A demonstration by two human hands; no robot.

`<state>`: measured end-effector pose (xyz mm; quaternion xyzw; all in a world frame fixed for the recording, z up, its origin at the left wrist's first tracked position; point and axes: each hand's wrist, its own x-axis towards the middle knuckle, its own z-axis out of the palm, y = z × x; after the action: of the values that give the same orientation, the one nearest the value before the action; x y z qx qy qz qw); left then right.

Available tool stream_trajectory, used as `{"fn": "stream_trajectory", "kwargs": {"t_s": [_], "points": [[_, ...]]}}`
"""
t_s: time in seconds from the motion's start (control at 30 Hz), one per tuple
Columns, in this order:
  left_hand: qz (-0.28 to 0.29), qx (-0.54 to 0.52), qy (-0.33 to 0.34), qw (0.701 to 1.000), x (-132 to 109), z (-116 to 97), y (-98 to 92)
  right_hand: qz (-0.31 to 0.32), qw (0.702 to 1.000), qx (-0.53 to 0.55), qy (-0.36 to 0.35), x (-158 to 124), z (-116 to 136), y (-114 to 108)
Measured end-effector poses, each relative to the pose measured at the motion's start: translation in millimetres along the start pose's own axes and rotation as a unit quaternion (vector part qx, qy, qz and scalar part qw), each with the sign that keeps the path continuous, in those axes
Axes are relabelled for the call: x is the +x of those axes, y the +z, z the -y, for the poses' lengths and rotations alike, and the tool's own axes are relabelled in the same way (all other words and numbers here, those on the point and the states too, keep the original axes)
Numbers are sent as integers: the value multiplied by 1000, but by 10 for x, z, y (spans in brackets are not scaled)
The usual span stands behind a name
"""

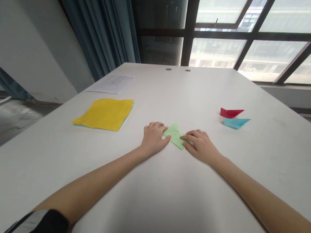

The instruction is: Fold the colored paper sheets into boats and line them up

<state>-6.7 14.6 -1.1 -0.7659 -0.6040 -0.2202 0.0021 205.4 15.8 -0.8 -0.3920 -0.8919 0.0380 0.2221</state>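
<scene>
A light green folded paper (pixel 174 134) lies on the white table in front of me, with a pointed peak at its top and a slanting lower edge. My left hand (pixel 154 137) has the paper's left end between its thumb and fingers. From the other side, my right hand (pixel 201 145) grips the right end, its fingertips over the fold. Fingers of both hands cover parts of the paper's two ends. To the right and farther back sit a red paper boat (pixel 230 113) and a light blue paper boat (pixel 236 123), close together.
A stack of yellow paper (pixel 104 113) with a bluish sheet under it lies to the left on the white table (pixel 156 197). Behind it is a printed sheet (pixel 113 83). Beyond the table are a blue curtain (pixel 98 14) and dark-framed windows (pixel 223 6).
</scene>
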Motion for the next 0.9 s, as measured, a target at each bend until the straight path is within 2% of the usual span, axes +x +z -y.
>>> {"fn": "stream_trajectory", "kwargs": {"t_s": [0.13,0.27,0.4,0.6,0.9], "points": [[-16,-66,4,998,17,8,-4,2,1000,-3,6,-4,-7,7],[-15,-98,45,994,20,-16,-33,3,1000,-5,8,0,-11,14],[-19,-74,91,993,10,-30,-28,1,1000,-7,6,-1,-11,17],[38,-52,148,987,1,-10,-15,7,1000,-6,9,-2,-17,26],[63,54,164,983,-17,-93,-72,-1,997,18,-72,-24,-59,37]]}}
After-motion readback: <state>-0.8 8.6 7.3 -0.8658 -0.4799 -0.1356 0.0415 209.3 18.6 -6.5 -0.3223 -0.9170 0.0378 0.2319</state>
